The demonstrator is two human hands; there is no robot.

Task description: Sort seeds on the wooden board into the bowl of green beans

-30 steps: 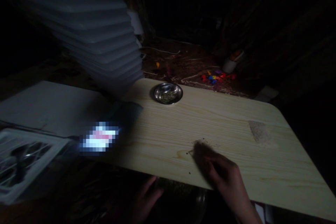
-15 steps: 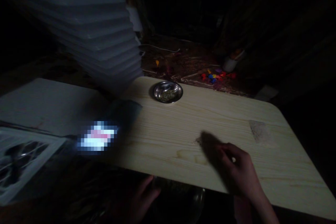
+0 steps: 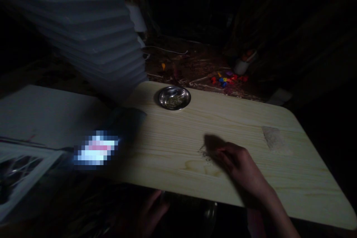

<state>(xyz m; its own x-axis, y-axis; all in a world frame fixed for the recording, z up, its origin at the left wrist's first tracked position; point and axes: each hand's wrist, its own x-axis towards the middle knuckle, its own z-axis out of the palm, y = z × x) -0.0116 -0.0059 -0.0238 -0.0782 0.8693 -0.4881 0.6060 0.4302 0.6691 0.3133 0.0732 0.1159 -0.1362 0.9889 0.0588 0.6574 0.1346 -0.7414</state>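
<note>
Latticework (image 3: pixel 26 174) in a pale frame fills the lower left corner, near a bright blurred screen (image 3: pixel 96 148). Left hand (image 3: pixel 154 210) hangs in shadow below the table edge, beside a dark, see-through container (image 3: pixel 210 212); its fingers look parted, but I cannot tell whether it grips the rim. Farther back, a steel bowl (image 3: pixel 174 98) with greenish bits inside sits on the wooden table (image 3: pixel 237 119). Small dark specks (image 3: pixel 206 158) lie just left of the right hand (image 3: pixel 220 152), whose fingertips press together; whether they pinch anything is unclear.
</note>
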